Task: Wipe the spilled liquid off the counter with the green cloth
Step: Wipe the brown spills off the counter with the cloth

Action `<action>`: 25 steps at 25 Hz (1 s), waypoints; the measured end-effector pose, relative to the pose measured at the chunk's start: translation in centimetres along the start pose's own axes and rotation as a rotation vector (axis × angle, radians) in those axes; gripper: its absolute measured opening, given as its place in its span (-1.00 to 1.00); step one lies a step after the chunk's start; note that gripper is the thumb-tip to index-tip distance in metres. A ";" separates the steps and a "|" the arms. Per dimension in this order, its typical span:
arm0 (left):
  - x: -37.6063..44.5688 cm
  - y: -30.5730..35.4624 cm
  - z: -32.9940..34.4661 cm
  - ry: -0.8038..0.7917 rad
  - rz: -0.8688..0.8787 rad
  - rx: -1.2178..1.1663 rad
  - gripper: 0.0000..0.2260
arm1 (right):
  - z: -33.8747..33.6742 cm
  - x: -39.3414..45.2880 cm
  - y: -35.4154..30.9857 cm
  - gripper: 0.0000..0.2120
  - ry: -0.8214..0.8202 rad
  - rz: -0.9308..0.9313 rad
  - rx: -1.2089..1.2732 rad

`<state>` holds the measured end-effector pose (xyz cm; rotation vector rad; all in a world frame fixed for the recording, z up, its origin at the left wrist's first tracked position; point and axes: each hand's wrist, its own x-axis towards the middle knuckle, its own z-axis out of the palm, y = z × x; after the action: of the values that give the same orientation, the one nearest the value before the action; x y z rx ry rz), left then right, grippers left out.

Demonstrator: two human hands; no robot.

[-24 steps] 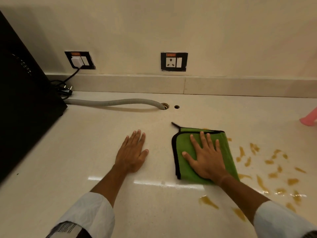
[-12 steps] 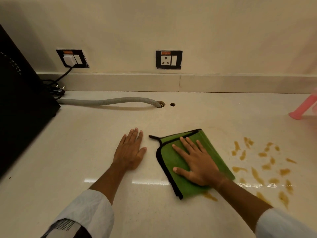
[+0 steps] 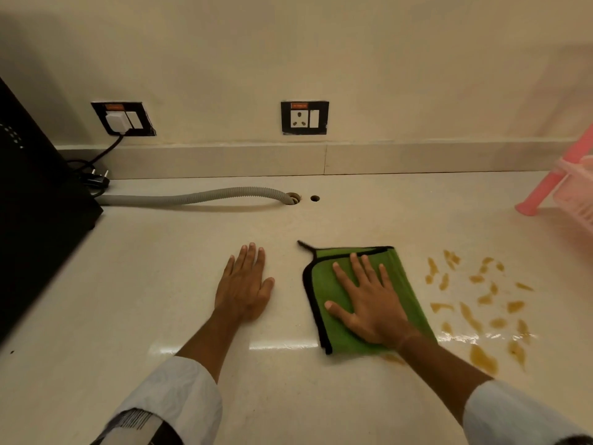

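The right hand (image 3: 369, 303) lies flat on the folded green cloth (image 3: 407, 284), fingers spread apart and palm pressed down, pinning the cloth to the pale counter (image 3: 160, 300) rather than gripping it. The cloth's black-edged border runs along the thumb side of this hand and across beyond the fingertips, ending in a short black loop (image 3: 305, 245) past the index finger. The left hand (image 3: 242, 285) rests open and flat on bare counter just beside the cloth's thumb-side edge, apart from it, holding nothing; it looks to be a brace.

The spilled liquid (image 3: 475, 303) is a scatter of amber droplets on the little-finger side of the right hand, starting near the cloth's green edge and spreading away toward the pink rack (image 3: 545, 194). A smear shows at the wrist-side edge of the cloth (image 3: 393, 358), and larger blobs lie further out beside the forearm.

Most of the spill appears untouched, so the wiping is judged to be at an early stage. To do it well, the palm should keep even pressure so the cloth slides as one piece and does not bunch under the fingers. Sweeping outward over the droplets and drawing back toward the body would gather the liquid instead of spreading it. The glossy wet patch near the forearm probably needs a second pass with a fresh fold.
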<state>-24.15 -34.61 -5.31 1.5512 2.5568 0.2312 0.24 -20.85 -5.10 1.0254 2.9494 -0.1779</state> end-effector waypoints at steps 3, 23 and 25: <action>-0.2 0.1 -0.1 -0.016 0.003 0.012 -0.39 | 1.0 -4.5 0.9 -0.23 0.003 -0.168 0.001; 1.6 9.5 -0.1 0.049 0.019 -0.017 -0.28 | -1.3 1.2 9.9 -0.21 0.078 0.230 0.119; 1.6 11.9 1.1 0.045 0.025 -0.010 -0.29 | -1.4 2.9 10.5 -0.23 0.066 0.305 0.134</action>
<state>-14.36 -27.72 -4.00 1.5935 2.5668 0.2839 4.49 -10.70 -4.94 1.5081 2.8193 -0.3453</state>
